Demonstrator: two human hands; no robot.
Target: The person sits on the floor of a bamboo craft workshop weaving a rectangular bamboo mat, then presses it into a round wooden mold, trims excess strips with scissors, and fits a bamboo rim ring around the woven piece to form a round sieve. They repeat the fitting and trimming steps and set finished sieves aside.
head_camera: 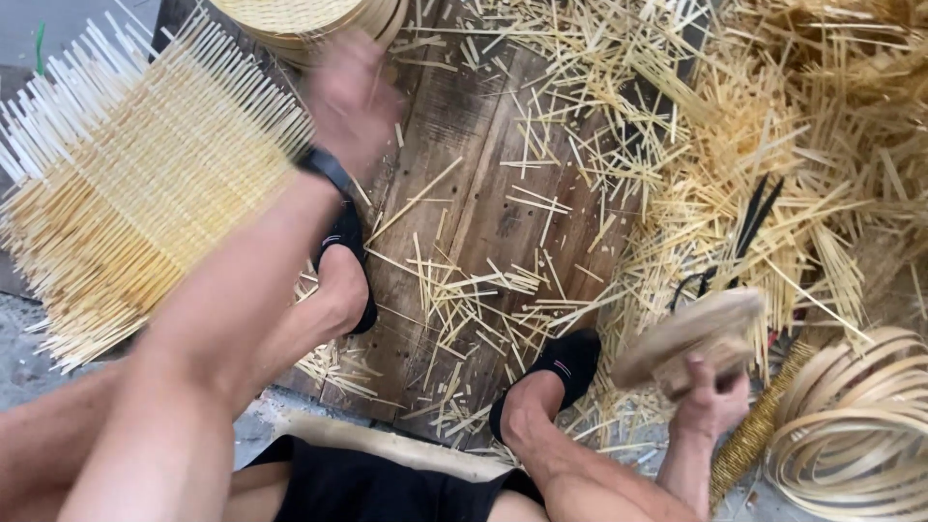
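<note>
A square woven bamboo mat (145,193) is lying at the far left, its middle closely plaited but its edges bristling with loose, untrimmed strip ends on every visible side, so the weaving looks largely done while the rim is not yet bound or cut. The left hand (350,97) is hovering at the mat's right edge, just below a stack of finished round trays (309,19) at the top; motion is blurring it, so I cannot tell whether its fingers are open or curled, or whether they are touching the mat at all. A black wristband (324,166) is sitting on that wrist. In the middle, two feet in black slippers (556,372) are resting on a dark wooden board (483,193) littered with short offcuts. Further right, the right hand (710,396) is gripping a round wooden block (691,333), fingers closed around its underside, held tilted above the scraps. Behind it a large heap of bamboo slivers (793,145) is piling up, and at the lower right a coil of bent bamboo hoops (855,425) is waiting, judged still unused, beside a bundled yellow stick (754,435).
</note>
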